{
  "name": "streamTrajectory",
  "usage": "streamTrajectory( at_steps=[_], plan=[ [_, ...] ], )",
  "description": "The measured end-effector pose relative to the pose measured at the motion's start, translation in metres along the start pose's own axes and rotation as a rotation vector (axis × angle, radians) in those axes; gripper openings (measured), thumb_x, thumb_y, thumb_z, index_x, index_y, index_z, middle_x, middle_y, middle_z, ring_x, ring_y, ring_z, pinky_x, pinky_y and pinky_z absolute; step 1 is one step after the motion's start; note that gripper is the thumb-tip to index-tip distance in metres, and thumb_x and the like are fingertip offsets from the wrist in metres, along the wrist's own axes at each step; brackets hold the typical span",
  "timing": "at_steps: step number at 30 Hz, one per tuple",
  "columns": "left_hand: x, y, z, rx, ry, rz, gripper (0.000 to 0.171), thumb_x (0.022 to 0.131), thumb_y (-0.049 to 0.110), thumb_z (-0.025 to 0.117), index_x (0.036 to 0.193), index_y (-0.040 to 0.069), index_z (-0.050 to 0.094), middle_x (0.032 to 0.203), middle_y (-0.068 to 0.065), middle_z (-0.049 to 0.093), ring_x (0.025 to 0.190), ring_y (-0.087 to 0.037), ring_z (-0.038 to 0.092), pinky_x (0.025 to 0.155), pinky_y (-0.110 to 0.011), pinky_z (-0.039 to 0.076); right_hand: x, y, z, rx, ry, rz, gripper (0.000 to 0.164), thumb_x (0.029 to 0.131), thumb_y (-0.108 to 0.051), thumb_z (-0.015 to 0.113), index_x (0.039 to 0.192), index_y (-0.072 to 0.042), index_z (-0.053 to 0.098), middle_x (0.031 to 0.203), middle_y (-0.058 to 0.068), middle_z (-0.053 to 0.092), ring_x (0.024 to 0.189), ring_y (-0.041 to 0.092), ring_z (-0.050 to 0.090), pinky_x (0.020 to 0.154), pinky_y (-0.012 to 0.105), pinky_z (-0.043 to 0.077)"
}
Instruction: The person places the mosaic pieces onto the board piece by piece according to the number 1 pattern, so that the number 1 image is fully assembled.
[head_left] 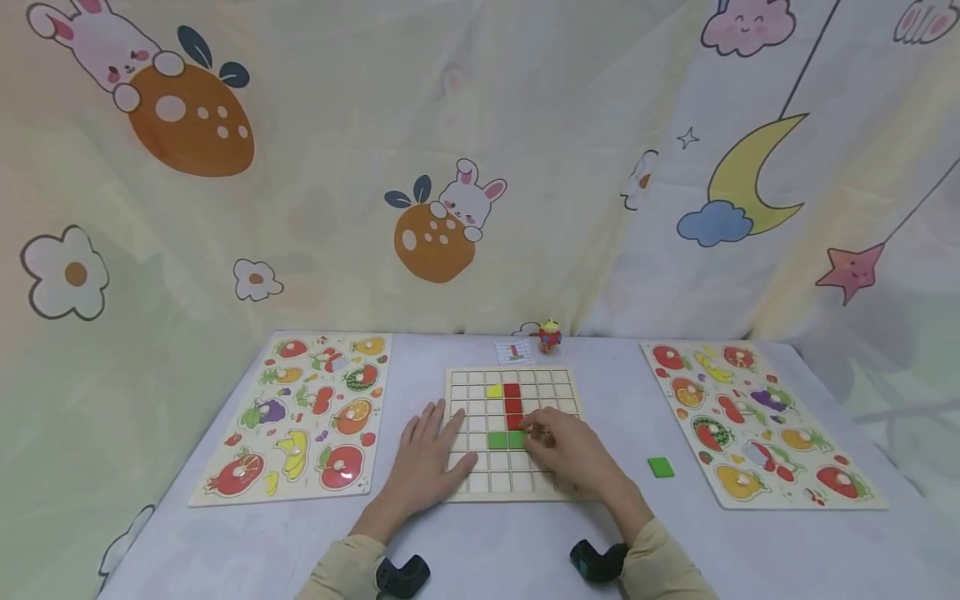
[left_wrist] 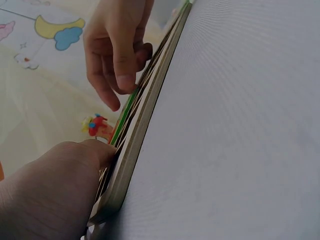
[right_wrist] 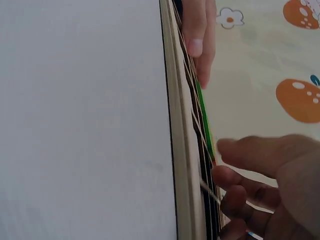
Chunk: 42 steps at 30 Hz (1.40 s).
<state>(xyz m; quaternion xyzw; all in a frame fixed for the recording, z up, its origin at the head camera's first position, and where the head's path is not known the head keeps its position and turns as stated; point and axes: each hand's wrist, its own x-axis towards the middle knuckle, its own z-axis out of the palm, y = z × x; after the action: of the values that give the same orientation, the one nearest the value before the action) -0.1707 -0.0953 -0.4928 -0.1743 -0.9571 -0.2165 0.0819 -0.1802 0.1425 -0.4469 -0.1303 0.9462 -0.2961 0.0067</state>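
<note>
A pale wooden grid board (head_left: 471,379) lies at the middle of the table. On it are a column of three red tiles (head_left: 513,406), a yellow tile (head_left: 494,392) left of the top one, and two green tiles (head_left: 498,440) side by side below. My left hand (head_left: 429,454) rests spread on the board's left side, its thumb near the front edge. Over the right green tile, my right hand (head_left: 566,446) bends its fingers loosely, fingertips at the tile's right end. In the right wrist view, its fingers (right_wrist: 245,155) are apart with nothing visible between them.
A loose green tile (head_left: 661,467) lies right of the board. Fruit puzzle boards stand at either side, one left (head_left: 251,437) and one right (head_left: 738,454). Behind the grid are a small pattern card (head_left: 514,352) and a toy figure (head_left: 549,336), before a printed curtain (head_left: 330,208).
</note>
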Motion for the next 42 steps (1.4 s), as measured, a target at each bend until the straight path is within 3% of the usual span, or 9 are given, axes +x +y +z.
streamTrajectory(
  at_steps=[4,11,14,19,24,28,33,42],
  plan=[
    [0.0,0.001,0.0,-0.012,-0.002,-0.002,0.066,0.089,0.049,0.051,0.144,0.013,0.04,0.154,-0.018,0.028,0.145,-0.035,0.019,0.114,-0.055,0.018,0.0,0.012,-0.012,0.043,-0.033,0.033,0.017,0.089,-0.022,0.065,0.105,-0.019,0.067,0.084,-0.009,0.062,0.068,0.009,0.051,0.06,0.024,0.043],
    [0.001,0.0,0.0,-0.005,-0.005,0.001,0.067,0.089,0.049,0.05,0.145,0.014,0.039,0.154,-0.017,0.028,0.145,-0.035,0.019,0.114,-0.055,0.017,-0.008,0.053,-0.057,0.012,-0.118,0.08,0.005,0.09,-0.018,0.06,0.088,-0.014,0.061,0.081,-0.002,0.058,0.071,0.014,0.05,0.059,0.027,0.042],
    [0.002,0.0,-0.002,-0.003,-0.006,0.002,0.067,0.089,0.05,0.05,0.145,0.014,0.039,0.155,-0.017,0.027,0.145,-0.034,0.018,0.115,-0.055,0.017,-0.018,0.07,-0.076,0.001,-0.201,0.102,0.003,0.087,-0.014,0.061,0.089,-0.011,0.06,0.083,0.001,0.057,0.074,0.016,0.049,0.061,0.029,0.042],
    [0.003,-0.001,-0.002,-0.004,-0.005,0.003,0.067,0.089,0.05,0.049,0.145,0.014,0.039,0.155,-0.018,0.026,0.145,-0.035,0.017,0.115,-0.055,0.016,-0.032,0.089,-0.097,0.017,-0.299,0.182,0.014,0.08,-0.003,0.061,0.092,-0.007,0.059,0.081,0.005,0.052,0.073,0.018,0.047,0.06,0.031,0.037],
    [0.002,-0.002,-0.003,-0.009,0.0,0.004,0.067,0.089,0.049,0.05,0.144,0.014,0.04,0.154,-0.018,0.027,0.145,-0.035,0.018,0.114,-0.055,0.017,-0.033,0.093,-0.096,0.024,-0.274,0.206,0.015,0.079,0.002,0.06,0.092,-0.006,0.057,0.077,0.005,0.048,0.07,0.019,0.046,0.058,0.03,0.036],
    [0.002,-0.003,-0.001,-0.016,0.002,0.005,0.066,0.089,0.049,0.051,0.144,0.013,0.04,0.154,-0.018,0.028,0.145,-0.035,0.019,0.114,-0.055,0.017,-0.024,0.088,-0.081,-0.005,-0.205,0.139,0.009,0.084,-0.003,0.06,0.091,-0.009,0.057,0.079,0.003,0.052,0.072,0.017,0.047,0.059,0.029,0.039],
    [0.001,-0.003,0.002,-0.01,0.005,0.012,0.067,0.089,0.05,0.051,0.144,0.014,0.04,0.154,-0.017,0.028,0.145,-0.035,0.02,0.114,-0.056,0.018,-0.016,0.082,-0.075,0.035,-0.157,0.045,0.008,0.089,-0.012,0.061,0.096,-0.01,0.06,0.088,0.002,0.056,0.076,0.016,0.049,0.061,0.025,0.043],
    [0.001,-0.001,0.002,0.0,0.004,0.006,0.066,0.089,0.049,0.051,0.144,0.014,0.04,0.154,-0.018,0.028,0.145,-0.035,0.02,0.114,-0.056,0.018,-0.026,0.09,-0.084,0.015,-0.228,0.148,0.026,0.08,-0.015,0.072,0.102,-0.011,0.058,0.098,0.007,0.056,0.088,0.021,0.052,0.068,0.031,0.044]
  ],
)
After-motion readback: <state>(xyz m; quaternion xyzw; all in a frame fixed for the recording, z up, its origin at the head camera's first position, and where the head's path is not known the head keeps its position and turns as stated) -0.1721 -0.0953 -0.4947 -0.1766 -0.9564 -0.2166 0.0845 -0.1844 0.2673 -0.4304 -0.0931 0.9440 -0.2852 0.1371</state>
